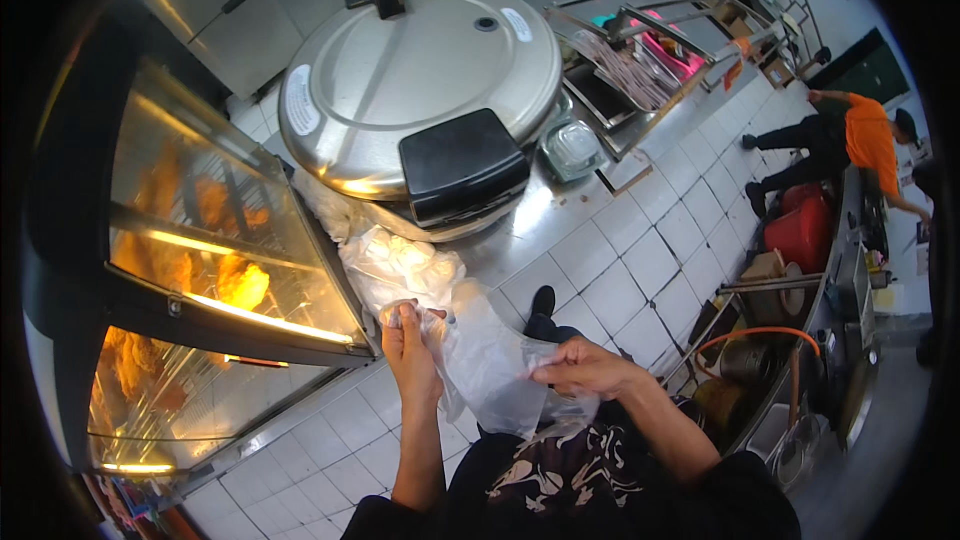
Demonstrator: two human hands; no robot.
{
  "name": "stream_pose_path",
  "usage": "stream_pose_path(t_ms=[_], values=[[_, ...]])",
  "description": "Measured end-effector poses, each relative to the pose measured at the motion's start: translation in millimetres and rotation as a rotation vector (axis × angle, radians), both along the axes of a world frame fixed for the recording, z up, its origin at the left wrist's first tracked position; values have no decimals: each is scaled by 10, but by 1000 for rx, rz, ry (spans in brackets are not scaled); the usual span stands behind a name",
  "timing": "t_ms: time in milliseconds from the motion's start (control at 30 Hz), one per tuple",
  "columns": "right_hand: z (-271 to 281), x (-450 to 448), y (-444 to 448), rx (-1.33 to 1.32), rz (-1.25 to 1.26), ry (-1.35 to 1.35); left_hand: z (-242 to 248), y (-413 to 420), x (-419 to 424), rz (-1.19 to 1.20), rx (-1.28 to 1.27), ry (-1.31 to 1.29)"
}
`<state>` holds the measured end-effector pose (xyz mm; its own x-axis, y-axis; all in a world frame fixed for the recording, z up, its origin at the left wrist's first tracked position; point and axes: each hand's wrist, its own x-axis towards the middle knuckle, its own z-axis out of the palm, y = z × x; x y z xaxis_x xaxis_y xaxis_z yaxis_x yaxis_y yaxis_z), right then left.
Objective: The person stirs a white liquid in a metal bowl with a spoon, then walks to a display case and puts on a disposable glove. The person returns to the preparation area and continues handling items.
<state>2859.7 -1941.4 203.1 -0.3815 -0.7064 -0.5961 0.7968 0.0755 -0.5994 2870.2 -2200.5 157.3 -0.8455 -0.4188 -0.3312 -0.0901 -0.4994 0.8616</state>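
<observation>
A thin translucent plastic bag [487,352] is stretched between my two hands in front of my body. My left hand [412,356] pinches its gathered left end between thumb and fingers. The right edge of the bag is gripped by my right hand [589,371], thumb on top. Just beyond my left hand lies a heap of crumpled whitish plastic bags [401,262], beside the base of a large round steel cooker [442,67] with a closed lid and a black front latch.
At the left stands a lit glass warming cabinet [225,262] with fried food inside. Beyond the cooker, a steel rack [637,90] holds trays. A clear plastic container [571,150] sits by the cooker. At the right are a person in orange [870,135] and a counter with pots and a red tub [802,229].
</observation>
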Motion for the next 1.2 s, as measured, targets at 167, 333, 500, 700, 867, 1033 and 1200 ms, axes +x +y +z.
stream_pose_path(t_ms=[167,333,500,700,867,1033,1200], values=[[-11,75,-7,73,-332,207,61,128,-149,-121,-106,-27],[457,5,193,164,-319,374,561,372,-208,-215,-1083,244],[914,-95,315,202,-187,564,981,513,-381,-1005,-685,602],[1210,-18,652,135,-248,664,1248,849,-525,-1316,-502,816],[1426,159,963,59,-302,549,1578,1301,-310,-1042,-433,557],[1569,332,1241,122,-374,689,1683,1626,-424,-1402,-130,515],[1594,581,1508,62,-601,605,1724,1902,-351,-1347,-187,606]])
